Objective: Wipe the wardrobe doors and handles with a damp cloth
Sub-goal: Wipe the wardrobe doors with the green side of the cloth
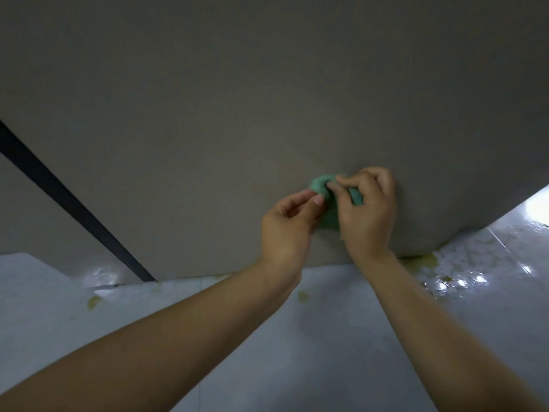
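Both hands hold a small green cloth (328, 209) low against the grey wardrobe door (267, 99). The right hand (367, 209) has its grip curled round the right side of the wad, fingertips pinching a fold at its top; the left hand (286, 227) pinches the left edge between thumb and forefinger. The cloth looks soft, light and limp, probably clingy if damp, so it likely handles best bunched into a pad under the palm. Left of the grip a dark gap (65, 197) crosses the door front; below lies a glossy tiled floor (326, 337) with yellowish spots.
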{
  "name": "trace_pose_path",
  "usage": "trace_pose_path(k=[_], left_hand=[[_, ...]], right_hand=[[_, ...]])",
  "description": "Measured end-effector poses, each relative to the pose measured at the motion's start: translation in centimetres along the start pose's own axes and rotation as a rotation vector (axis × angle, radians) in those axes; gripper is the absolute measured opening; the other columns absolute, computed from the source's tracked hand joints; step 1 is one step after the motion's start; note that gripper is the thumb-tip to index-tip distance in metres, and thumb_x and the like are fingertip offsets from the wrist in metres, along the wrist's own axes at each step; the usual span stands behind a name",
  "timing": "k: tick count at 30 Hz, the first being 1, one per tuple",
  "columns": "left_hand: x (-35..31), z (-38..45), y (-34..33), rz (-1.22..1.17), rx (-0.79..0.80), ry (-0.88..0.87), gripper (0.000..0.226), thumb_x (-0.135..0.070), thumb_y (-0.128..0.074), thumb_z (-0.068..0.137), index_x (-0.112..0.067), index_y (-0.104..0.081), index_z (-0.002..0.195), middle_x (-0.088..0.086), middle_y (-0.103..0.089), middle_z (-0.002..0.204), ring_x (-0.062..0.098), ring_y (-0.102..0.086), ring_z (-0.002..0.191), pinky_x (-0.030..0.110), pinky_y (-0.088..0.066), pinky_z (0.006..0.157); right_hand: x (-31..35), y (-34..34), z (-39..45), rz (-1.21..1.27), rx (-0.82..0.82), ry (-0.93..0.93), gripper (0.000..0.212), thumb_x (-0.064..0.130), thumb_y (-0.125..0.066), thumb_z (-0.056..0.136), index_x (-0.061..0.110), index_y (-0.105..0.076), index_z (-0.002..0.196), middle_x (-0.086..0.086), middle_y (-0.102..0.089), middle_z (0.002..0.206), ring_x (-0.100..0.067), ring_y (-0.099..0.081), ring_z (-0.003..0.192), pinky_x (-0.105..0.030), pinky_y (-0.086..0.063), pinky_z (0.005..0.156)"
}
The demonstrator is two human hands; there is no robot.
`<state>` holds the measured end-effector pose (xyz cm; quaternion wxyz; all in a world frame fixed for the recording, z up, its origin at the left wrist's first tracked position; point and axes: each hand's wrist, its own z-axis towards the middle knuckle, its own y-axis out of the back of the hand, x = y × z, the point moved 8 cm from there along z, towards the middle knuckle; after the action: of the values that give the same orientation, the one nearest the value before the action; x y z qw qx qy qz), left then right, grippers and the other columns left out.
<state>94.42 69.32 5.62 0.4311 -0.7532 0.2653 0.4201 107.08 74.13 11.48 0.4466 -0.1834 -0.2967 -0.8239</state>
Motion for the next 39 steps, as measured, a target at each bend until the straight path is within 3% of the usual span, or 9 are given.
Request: trace_pose_path(k=[6,13,17,20,25,29,34,36,39], left_hand=[[0.3,0.1,-0.5,-0.081,0.027,0.063,0.011,-0.007,-0.061,0.091,-0.001,-0.067,0.099,0.008,-0.071,0.080,0.013,-0.068,0.072,0.023,-0.058,0.073],[-0.8,0.2,-0.5,0.011,0.069,0.038,0.011,-0.008,-0.063,0.090,-0.001,-0.067,0.097,0.011,-0.070,0.086,0.013,-0.066,0.074,0.021,-0.056,0.072],[-0.1,-0.6,1.7,0.091,0.056,0.110,0.027,-0.012,-0.065,0.088,0.004,-0.064,0.110,0.018,-0.070,0.102,0.016,-0.068,0.081,0.020,-0.057,0.072],[-1.1,-1.7,3.7,0.151,0.090,0.115,0.022,-0.016,-0.065,0.087,-0.003,-0.066,0.105,0.009,-0.071,0.095,0.011,-0.069,0.083,0.017,-0.054,0.066],[-3.1,-4.4,8.0,0.365,0.152,0.162,0.046,-0.034,-0.068,0.069,-0.007,-0.062,0.106,0.005,-0.072,0.095,0.010,-0.068,0.086,0.025,-0.045,0.073],[-4.6,-6.0,11.6,0.455,0.092,0.120,0.030,-0.028,-0.067,0.072,-0.010,-0.063,0.095,0.009,-0.070,0.090,0.012,-0.066,0.081,0.031,-0.046,0.081],[-6.6,-7.5,14.0,0.379,0.089,0.061,0.025,-0.020,-0.064,0.073,-0.003,-0.063,0.091,0.013,-0.069,0.086,0.018,-0.068,0.077,0.021,-0.053,0.068],[-7.3,-8.0,15.2,0.385,0.056,0.045,0.022,-0.021,-0.063,0.073,-0.006,-0.064,0.089,0.008,-0.070,0.081,0.017,-0.068,0.074,0.022,-0.053,0.064],[-8.4,-8.6,17.5,0.379,-0.031,0.029,0.026,-0.024,-0.064,0.071,-0.006,-0.063,0.090,0.008,-0.066,0.079,0.017,-0.063,0.071,0.025,-0.052,0.063]], right_hand=[[-0.9,-0.7,-0.7,-0.004,0.076,-0.044,0.011,0.002,-0.070,0.078,-0.001,-0.061,0.072,-0.014,-0.054,0.082,-0.010,-0.048,0.077,-0.020,-0.039,0.069],[-1.0,-0.5,-0.2,0.066,0.067,-0.123,0.015,0.006,-0.072,0.078,0.003,-0.061,0.070,-0.001,-0.051,0.079,-0.001,-0.045,0.071,-0.013,-0.038,0.067],[-1.3,-1.6,-2.2,0.120,0.221,-0.256,0.019,0.006,-0.075,0.077,0.015,-0.061,0.067,0.008,-0.052,0.076,-0.003,-0.050,0.067,-0.008,-0.039,0.064],[-0.3,-2.0,-3.3,0.209,0.340,-0.387,0.028,0.014,-0.076,0.079,0.032,-0.057,0.068,0.006,-0.063,0.080,-0.006,-0.060,0.069,-0.016,-0.045,0.066],[3.3,-4.0,-7.9,0.520,0.626,-0.576,0.015,0.017,-0.071,0.082,0.028,-0.064,0.077,-0.004,-0.070,0.089,-0.013,-0.067,0.080,-0.026,-0.053,0.072],[6.1,-5.0,-9.8,0.658,0.751,-0.629,0.005,0.030,-0.072,0.079,0.028,-0.068,0.079,-0.008,-0.068,0.088,-0.016,-0.065,0.077,-0.030,-0.053,0.070],[8.4,-6.9,-11.8,0.616,1.068,-0.679,0.039,0.040,-0.065,0.073,0.026,-0.064,0.110,-0.003,-0.064,0.101,-0.028,-0.063,0.084,-0.038,-0.053,0.080],[9.5,-7.4,-12.1,0.613,1.174,-0.651,0.031,0.045,-0.065,0.070,0.026,-0.072,0.093,-0.001,-0.070,0.088,-0.019,-0.065,0.079,-0.033,-0.051,0.075],[10.7,-8.2,-11.9,0.615,1.198,-0.608,0.027,0.049,-0.077,0.066,0.023,-0.069,0.064,0.002,-0.056,0.064,-0.014,-0.049,0.064,-0.030,-0.037,0.063]])
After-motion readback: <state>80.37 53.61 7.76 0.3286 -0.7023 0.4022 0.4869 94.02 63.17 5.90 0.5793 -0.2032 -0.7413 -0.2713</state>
